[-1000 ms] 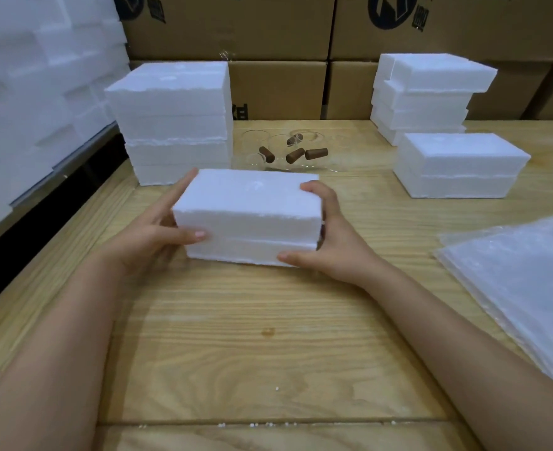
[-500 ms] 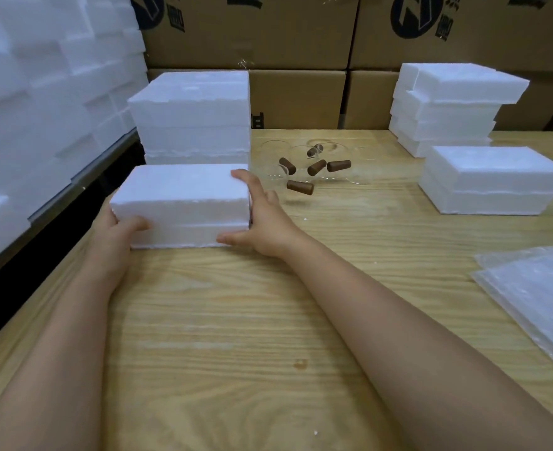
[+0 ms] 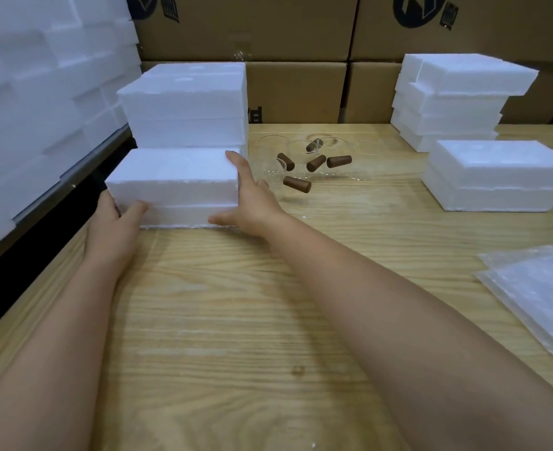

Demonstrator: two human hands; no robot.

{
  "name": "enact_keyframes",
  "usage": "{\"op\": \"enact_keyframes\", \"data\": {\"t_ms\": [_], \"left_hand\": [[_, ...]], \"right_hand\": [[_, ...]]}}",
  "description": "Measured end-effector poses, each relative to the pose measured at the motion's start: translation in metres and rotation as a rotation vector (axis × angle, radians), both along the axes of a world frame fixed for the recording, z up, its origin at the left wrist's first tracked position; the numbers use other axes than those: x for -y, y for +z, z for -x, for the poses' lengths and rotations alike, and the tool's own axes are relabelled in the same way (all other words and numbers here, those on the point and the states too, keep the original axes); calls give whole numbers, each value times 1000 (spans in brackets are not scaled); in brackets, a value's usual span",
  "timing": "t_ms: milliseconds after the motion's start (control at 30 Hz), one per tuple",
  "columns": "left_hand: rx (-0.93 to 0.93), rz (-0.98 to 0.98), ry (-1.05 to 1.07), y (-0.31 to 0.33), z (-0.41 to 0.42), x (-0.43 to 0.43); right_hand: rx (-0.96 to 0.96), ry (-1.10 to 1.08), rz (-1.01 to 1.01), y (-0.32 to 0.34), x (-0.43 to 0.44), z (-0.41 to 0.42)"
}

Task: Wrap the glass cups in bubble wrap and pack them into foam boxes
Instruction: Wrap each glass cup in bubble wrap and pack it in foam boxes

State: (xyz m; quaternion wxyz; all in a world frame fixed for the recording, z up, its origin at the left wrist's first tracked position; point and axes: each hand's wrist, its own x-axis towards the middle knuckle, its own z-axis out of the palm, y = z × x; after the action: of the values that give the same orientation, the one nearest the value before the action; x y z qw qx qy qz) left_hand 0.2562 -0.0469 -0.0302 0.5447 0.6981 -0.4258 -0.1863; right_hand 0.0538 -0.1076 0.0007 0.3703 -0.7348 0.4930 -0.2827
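My left hand [image 3: 112,222] grips the left end of the foam box [image 3: 174,180], thumb on its front, fingers wrapped out of sight; my right hand [image 3: 252,203] presses straight fingers against its right end. The box sits far left on the surface [image 3: 236,304], against a foam stack [image 3: 184,105]. Just right lie the glass cups [image 3: 301,157]. The dark blue print on the cartons [image 3: 245,27] is too blurred for me to read
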Motion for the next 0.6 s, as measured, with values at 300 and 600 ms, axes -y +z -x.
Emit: {"op": "enact_keyframes", "data": {"t_ms": [300,600], "left_hand": [[490,409,249,24,42,-24],[147,230,-79,16,188,-2]], "right_hand": [[52,-112,333,-15,-35,42],[203,-376,134,-20,5,97]]}}
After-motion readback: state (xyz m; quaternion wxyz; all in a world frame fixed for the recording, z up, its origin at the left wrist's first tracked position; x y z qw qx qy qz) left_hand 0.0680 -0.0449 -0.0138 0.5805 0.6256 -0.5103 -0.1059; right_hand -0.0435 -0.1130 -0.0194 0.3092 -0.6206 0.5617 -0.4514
